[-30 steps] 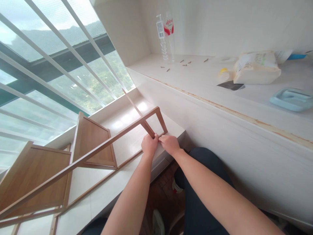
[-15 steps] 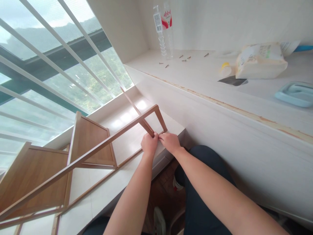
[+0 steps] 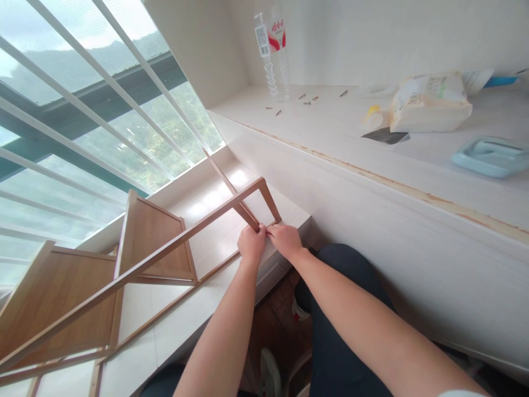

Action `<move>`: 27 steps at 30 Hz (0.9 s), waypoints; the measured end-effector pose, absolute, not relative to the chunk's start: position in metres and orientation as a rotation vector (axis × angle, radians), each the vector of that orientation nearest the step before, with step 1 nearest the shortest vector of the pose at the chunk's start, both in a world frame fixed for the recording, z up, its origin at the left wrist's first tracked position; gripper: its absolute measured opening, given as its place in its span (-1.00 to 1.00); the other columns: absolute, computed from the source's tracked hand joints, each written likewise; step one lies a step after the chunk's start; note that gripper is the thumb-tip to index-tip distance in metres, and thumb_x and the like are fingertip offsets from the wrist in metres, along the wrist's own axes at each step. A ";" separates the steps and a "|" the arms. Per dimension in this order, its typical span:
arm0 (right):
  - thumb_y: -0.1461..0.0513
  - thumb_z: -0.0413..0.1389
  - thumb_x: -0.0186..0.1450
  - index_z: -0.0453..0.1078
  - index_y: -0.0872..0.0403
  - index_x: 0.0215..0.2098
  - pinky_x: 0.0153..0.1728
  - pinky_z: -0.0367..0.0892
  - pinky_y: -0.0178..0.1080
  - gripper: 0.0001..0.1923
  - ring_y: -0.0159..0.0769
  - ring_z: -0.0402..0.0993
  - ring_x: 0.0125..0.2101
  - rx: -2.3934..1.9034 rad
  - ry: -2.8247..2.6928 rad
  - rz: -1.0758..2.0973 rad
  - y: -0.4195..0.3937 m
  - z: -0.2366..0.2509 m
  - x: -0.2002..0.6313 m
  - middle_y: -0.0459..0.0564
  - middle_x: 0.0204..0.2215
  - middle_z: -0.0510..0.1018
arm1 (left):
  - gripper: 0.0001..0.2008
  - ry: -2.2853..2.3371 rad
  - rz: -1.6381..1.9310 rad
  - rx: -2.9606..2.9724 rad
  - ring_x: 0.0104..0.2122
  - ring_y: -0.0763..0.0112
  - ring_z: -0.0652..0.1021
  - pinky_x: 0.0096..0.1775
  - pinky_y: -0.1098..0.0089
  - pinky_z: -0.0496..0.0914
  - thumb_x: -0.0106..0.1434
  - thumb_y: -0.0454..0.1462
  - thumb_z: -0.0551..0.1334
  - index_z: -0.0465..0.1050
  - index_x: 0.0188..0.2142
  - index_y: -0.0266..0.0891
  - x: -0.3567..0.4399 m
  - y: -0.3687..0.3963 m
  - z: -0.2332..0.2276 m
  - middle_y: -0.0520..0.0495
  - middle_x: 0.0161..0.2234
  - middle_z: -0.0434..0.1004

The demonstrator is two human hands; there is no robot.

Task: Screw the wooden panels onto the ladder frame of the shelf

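Observation:
A brown wooden frame (image 3: 177,242) with long rails and flat panels lies along the white ledge under the window. At its near right corner, my left hand (image 3: 251,241) is closed around the lower end of a short upright. Right beside it, my right hand (image 3: 285,240) has its fingers pinched at the same corner, close to the low crosspiece. Whatever small piece the right fingertips may hold is hidden. One wooden panel (image 3: 163,237) stands tilted within the frame, and a larger panel (image 3: 61,298) is farther left.
On the higher white shelf (image 3: 330,132) are several loose screws (image 3: 306,103), a clear plastic bottle (image 3: 273,60), a soft white pack (image 3: 430,105) and a light blue lid (image 3: 490,157). Window bars (image 3: 103,77) line the left. My legs fill the gap below.
The view has shifted slightly, so the shelf items appear a little farther left. Both hands stay at the same corner of the wooden frame.

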State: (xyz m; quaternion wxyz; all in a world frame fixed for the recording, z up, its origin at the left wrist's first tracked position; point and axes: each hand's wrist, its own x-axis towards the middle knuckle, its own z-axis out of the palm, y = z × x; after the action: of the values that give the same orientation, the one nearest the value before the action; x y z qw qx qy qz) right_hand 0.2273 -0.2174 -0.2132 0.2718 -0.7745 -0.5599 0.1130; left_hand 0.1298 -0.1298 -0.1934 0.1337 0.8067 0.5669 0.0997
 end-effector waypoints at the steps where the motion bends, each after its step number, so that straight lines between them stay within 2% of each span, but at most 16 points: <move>1: 0.08 -0.11 0.53 0.57 -0.03 -0.11 -0.25 0.28 -0.30 -0.61 -0.24 0.59 -0.16 -2.084 -1.510 0.302 -0.218 -0.213 0.227 -0.01 -0.15 0.69 | -0.64 1.643 0.286 2.339 -0.10 0.03 0.63 -0.16 0.21 0.40 0.36 -0.04 0.06 0.60 -0.16 -0.08 0.129 -0.131 -0.193 -0.16 -0.15 0.68; 9: 0.10 -0.08 0.52 0.58 -0.02 -0.13 -0.23 0.30 -0.30 -0.62 -0.22 0.60 -0.18 -2.079 -1.524 0.317 -0.229 -0.212 0.220 0.01 -0.17 0.70 | -0.64 1.640 0.274 2.347 -0.07 0.07 0.62 -0.13 0.24 0.41 0.36 -0.05 0.07 0.61 -0.14 -0.09 0.123 -0.142 -0.192 -0.16 -0.14 0.68; 16: 0.10 -0.08 0.52 0.58 -0.02 -0.10 -0.18 0.34 -0.30 -0.62 -0.21 0.61 -0.14 -2.106 -1.515 0.348 -0.247 -0.207 0.212 0.03 -0.13 0.70 | -0.65 1.607 0.289 2.376 -0.15 0.09 0.63 -0.17 0.25 0.40 0.36 -0.06 0.07 0.60 -0.25 -0.12 0.114 -0.160 -0.191 -0.16 -0.21 0.67; 21: 0.09 -0.05 0.51 0.58 -0.05 -0.07 -0.18 0.35 -0.29 -0.65 -0.20 0.62 -0.16 -2.147 -1.496 0.365 -0.262 -0.207 0.204 0.02 -0.13 0.70 | -0.67 1.584 0.292 2.380 -0.16 0.13 0.63 -0.18 0.29 0.39 0.35 -0.07 0.09 0.60 -0.24 -0.12 0.105 -0.173 -0.194 -0.16 -0.22 0.67; 27: 0.08 -0.03 0.49 0.57 -0.04 -0.14 -0.22 0.35 -0.26 -0.67 -0.18 0.63 -0.21 -2.209 -1.437 0.377 -0.280 -0.212 0.190 0.01 -0.16 0.70 | -0.68 1.531 0.295 2.400 -0.17 0.16 0.63 -0.20 0.32 0.38 0.35 -0.07 0.10 0.59 -0.26 -0.13 0.095 -0.188 -0.194 -0.16 -0.22 0.67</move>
State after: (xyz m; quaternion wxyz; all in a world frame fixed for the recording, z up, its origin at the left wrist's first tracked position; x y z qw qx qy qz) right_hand 0.1896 -0.2798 -0.2120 0.2376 -0.8060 -0.5244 0.1375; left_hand 0.0949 -0.1883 -0.1944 0.1393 0.8304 0.5298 0.1021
